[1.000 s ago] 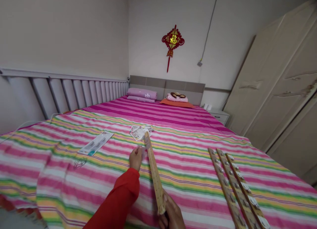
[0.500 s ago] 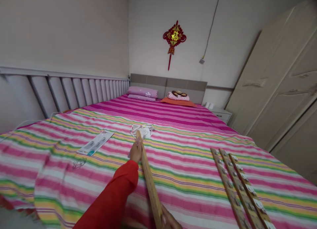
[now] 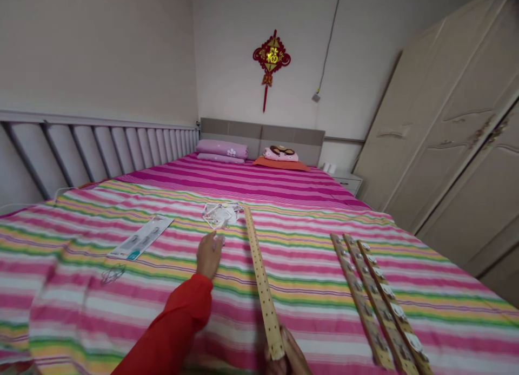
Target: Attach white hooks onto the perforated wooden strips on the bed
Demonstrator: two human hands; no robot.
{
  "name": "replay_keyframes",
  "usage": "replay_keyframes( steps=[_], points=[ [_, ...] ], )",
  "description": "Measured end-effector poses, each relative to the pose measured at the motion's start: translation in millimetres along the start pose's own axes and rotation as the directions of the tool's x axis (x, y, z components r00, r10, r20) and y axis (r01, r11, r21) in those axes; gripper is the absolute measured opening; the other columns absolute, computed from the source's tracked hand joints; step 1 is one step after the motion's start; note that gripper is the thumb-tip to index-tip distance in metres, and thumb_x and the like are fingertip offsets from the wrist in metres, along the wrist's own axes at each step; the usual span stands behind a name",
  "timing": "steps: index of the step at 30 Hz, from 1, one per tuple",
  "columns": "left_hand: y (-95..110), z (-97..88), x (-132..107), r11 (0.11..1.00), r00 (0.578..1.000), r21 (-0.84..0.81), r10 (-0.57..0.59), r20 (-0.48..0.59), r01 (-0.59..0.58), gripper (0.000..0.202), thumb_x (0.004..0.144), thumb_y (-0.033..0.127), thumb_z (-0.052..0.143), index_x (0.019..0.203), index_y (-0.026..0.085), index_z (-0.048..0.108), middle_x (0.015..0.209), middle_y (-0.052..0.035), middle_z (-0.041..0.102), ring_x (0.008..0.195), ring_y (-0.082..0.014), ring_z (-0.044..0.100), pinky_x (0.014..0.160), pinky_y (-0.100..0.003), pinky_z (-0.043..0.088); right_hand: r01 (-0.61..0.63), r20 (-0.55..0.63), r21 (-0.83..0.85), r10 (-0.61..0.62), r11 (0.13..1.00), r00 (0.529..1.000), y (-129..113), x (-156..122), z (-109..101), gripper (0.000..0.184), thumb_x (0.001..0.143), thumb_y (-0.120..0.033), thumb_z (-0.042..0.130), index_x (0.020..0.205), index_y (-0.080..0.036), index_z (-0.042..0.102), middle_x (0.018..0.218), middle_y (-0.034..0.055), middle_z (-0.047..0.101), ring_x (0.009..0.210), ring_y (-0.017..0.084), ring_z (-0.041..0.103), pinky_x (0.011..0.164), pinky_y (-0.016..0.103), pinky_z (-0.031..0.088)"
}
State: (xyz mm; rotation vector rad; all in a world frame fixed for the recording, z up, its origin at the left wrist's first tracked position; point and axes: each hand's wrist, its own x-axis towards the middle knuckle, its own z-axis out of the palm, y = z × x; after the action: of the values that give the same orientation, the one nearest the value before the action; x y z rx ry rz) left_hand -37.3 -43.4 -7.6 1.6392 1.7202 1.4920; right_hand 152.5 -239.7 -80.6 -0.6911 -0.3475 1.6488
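Note:
A long wooden strip (image 3: 261, 277) dotted with small holes slants up and away over the striped bedspread. My right hand (image 3: 292, 354) is closed round its near end. Left of the strip and apart from it, my left hand (image 3: 208, 255) has its fingers pinched together. A small shiny piece shows at those fingertips, too small to name. Just beyond that hand lies a pile of clear and white plastic packaging (image 3: 221, 215). On the right, wooden strips carrying metal hooks rest side by side: a left one (image 3: 359, 294), a middle one (image 3: 377, 294) and a right one with white pieces (image 3: 395, 304).
A flat blister pack (image 3: 141, 238) lies on the left of the striped bedspread (image 3: 162, 304), with a thin looped wire-like thing (image 3: 113, 274) below it. Pillows (image 3: 222, 150) rest at the headboard (image 3: 259, 137). A railing (image 3: 101, 147) borders the left side; wardrobes (image 3: 438, 131) stand at right.
My left hand has let go of the wooden strip and moved left, off it. The strip has turned its holed face up, still in my right hand. The view has shifted right.

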Motion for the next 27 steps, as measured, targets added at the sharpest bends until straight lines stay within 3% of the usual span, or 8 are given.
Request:
replay_keyframes(
  steps=[5,8,11,13,16,19,23,27],
  points=[
    [10,34.5,-58,0.964,0.937,-0.258,0.025,0.348,0.070,0.049,0.078,0.050,0.051,0.110,0.015,0.063,0.109,-0.0105,0.064,0.101,-0.0221,0.059,0.092,-0.036,0.044,-0.103,0.051,0.154,0.096,0.983,0.994,19,20,17,0.042,0.056,-0.041,0.084,0.086,-0.021,0.062,0.060,-0.0001,0.063,0.039,0.005,0.039,0.037,0.015,0.023],
    [0,53.5,-78,0.988,0.921,-0.154,0.050,0.387,0.011,0.054,0.073,0.051,0.057,0.113,0.014,0.061,0.114,-0.0122,0.062,0.110,-0.0256,0.055,0.098,-0.039,0.041,-0.085,0.058,0.118,0.079,0.989,0.995,32,29,19,0.047,0.059,-0.046,0.081,0.093,-0.020,0.061,0.067,0.0013,0.068,0.038,0.005,0.045,0.037,0.015,0.029],
    [-13,62.9,-84,0.990,0.921,-0.041,0.138,0.365,-0.132,0.056,0.074,0.048,0.054,0.119,0.013,0.058,0.119,-0.0130,0.059,0.113,-0.0260,0.054,0.101,-0.041,0.040,-0.028,0.081,-0.121,0.038,0.992,0.996,30,26,7,0.052,0.066,-0.056,0.071,0.095,-0.015,0.061,0.064,0.0034,0.069,0.029,0.007,0.045,0.031,0.017,0.029],
    [-19,65.6,-84,0.981,0.920,0.039,0.164,0.355,-0.190,0.058,0.076,0.049,0.051,0.120,0.012,0.057,0.120,-0.0140,0.059,0.114,-0.0271,0.053,0.103,-0.042,0.039,0.030,0.043,-0.261,-0.020,0.965,0.999,18,15,-8,0.055,0.068,-0.060,0.068,0.092,-0.011,0.062,0.060,0.0052,0.068,0.028,0.008,0.046,0.028,0.017,0.026],
    [-25,68.0,-82,0.965,0.910,0.119,0.173,0.378,-0.233,0.062,0.076,0.052,0.048,0.122,0.011,0.055,0.122,-0.0148,0.058,0.115,-0.0289,0.052,0.102,-0.044,0.039,0.152,-0.149,-0.335,-0.212,0.930,0.966,-14,-12,-39,0.056,0.068,-0.061,0.067,0.084,-0.008,0.064,0.057,0.0056,0.067,0.028,0.005,0.043,0.028,0.016,0.025],
    [-28,69.6,-81,0.956,0.902,0.140,0.186,0.390,-0.258,0.062,0.075,0.056,0.046,0.122,0.015,0.056,0.122,-0.0128,0.058,0.114,-0.0283,0.054,0.100,-0.042,0.041,0.296,-0.397,-0.272,-0.387,0.916,0.832,-54,-42,-72,0.055,0.064,-0.063,0.068,0.078,-0.010,0.062,0.053,0.0020,0.065,0.027,0.004,0.039,0.028,0.015,0.027],
    [-30,70.4,-80,0.950,0.909,0.175,0.177,0.378,-0.258,0.062,0.074,0.058,0.046,0.121,0.019,0.057,0.121,-0.0111,0.059,0.112,-0.0282,0.055,0.099,-0.042,0.042,0.432,-0.600,-0.156,-0.433,0.888,0.673,-104,-66,-100,0.048,0.060,-0.056,0.075,0.079,-0.015,0.057,0.056,0.0020,0.068,0.031,0.005,0.044,0.032,0.016,0.035],
    [-28,69.7,-80,0.959,0.919,0.185,0.136,0.370,-0.216,0.065,0.070,0.060,0.047,0.119,0.018,0.059,0.122,-0.0115,0.059,0.112,-0.0285,0.055,0.100,-0.041,0.042,0.452,-0.596,-0.074,-0.403,0.889,0.694,-131,-69,-104,0.034,0.068,-0.043,0.074,0.078,-0.015,0.056,0.062,0.0057,0.071,0.043,0.011,0.059,0.042,0.020,0.047]
  ],
)
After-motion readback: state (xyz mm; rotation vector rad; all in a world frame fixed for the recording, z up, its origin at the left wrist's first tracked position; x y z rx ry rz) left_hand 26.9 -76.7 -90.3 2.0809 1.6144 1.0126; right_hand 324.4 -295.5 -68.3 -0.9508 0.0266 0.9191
